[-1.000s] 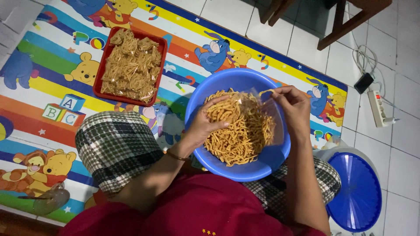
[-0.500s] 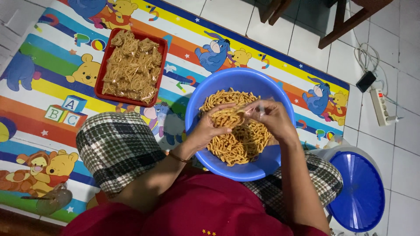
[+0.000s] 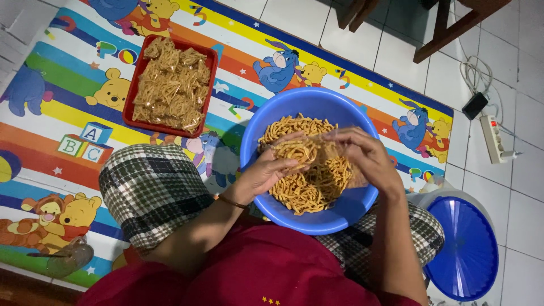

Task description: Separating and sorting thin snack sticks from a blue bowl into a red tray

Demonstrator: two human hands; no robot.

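A round blue basin (image 3: 309, 99) rests on my lap, filled with yellow-orange stick snacks (image 3: 309, 190). Over it, my left hand (image 3: 266, 170) cups a small clear plastic bag of snacks (image 3: 300, 150) from below. My right hand (image 3: 362, 156) pinches the same bag from the right side, fingers closed on its top. Both hands hover above the snack pile inside the basin.
A red rectangular tray (image 3: 211, 68) piled with several filled clear snack bags sits on the colourful cartoon floor mat (image 3: 68, 113) to the upper left. A container with a blue round lid (image 3: 462, 249) stands at right. A power strip (image 3: 494, 139) lies on white tiles; wooden chair legs (image 3: 453, 31) are behind.
My right hand came in from the basin's right rim to the middle and closed on the bag. My left hand shifted slightly under it. The basin stayed put.
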